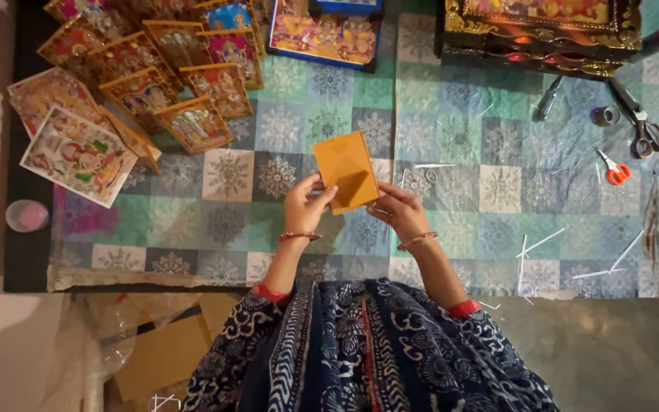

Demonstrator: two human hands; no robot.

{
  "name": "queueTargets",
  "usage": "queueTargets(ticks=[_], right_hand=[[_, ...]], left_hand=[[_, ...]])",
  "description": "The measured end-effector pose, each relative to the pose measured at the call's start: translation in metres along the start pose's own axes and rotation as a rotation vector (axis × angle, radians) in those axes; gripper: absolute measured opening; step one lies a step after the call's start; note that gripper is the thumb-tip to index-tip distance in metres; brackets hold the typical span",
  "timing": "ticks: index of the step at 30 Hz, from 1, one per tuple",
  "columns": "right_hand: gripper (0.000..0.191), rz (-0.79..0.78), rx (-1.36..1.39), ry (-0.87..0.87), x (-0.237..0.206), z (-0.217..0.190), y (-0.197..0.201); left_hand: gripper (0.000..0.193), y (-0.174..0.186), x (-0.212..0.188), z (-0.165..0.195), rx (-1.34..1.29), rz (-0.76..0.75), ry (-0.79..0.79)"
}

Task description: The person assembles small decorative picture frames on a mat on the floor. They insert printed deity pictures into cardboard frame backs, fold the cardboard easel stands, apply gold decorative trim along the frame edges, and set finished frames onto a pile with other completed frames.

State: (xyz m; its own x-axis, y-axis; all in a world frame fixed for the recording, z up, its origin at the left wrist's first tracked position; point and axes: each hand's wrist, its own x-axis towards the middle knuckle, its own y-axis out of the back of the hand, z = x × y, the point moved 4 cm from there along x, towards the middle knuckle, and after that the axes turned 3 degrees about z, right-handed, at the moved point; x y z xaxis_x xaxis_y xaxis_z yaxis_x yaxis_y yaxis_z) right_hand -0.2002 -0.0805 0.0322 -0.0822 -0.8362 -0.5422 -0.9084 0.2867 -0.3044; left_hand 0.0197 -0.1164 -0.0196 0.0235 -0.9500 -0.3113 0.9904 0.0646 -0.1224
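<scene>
Both hands hold a flat orange-brown rectangular card [346,172] above the middle of the patchwork snowflake-print cloth [459,152]. The left hand [305,207] pinches its near-left edge with fingers closed; the right hand [400,214] grips its near-right corner likewise. Small gold-framed colourful pictures [169,76] lie far left, red-handled scissors [615,169] far right.

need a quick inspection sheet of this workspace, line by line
surface: patchwork quilt spread on the floor
job's things: orange card held up over the quilt
clutter: framed pictures fanned at far left; large scissors, small orange scissors, tape roll, white strips at right
hands: left hand and right hand both pinch the card
cables: nothing seen
surroundings: ornate frame at top, cardboard lower left
</scene>
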Motion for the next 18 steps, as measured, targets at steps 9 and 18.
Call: queueTargets(ticks=[9,18], right_hand=[[0.034,0.065,-0.058,0.139,0.006,0.010,0.010],[0.029,0.147,-0.198,0.438,-0.021,-0.019,-0.017]], left_hand=[[0.067,-0.010,-0.014,0.015,-0.095,-0.144,0.105],[0.061,-0.013,-0.006,0.008,-0.070,-0.085,-0.209]])
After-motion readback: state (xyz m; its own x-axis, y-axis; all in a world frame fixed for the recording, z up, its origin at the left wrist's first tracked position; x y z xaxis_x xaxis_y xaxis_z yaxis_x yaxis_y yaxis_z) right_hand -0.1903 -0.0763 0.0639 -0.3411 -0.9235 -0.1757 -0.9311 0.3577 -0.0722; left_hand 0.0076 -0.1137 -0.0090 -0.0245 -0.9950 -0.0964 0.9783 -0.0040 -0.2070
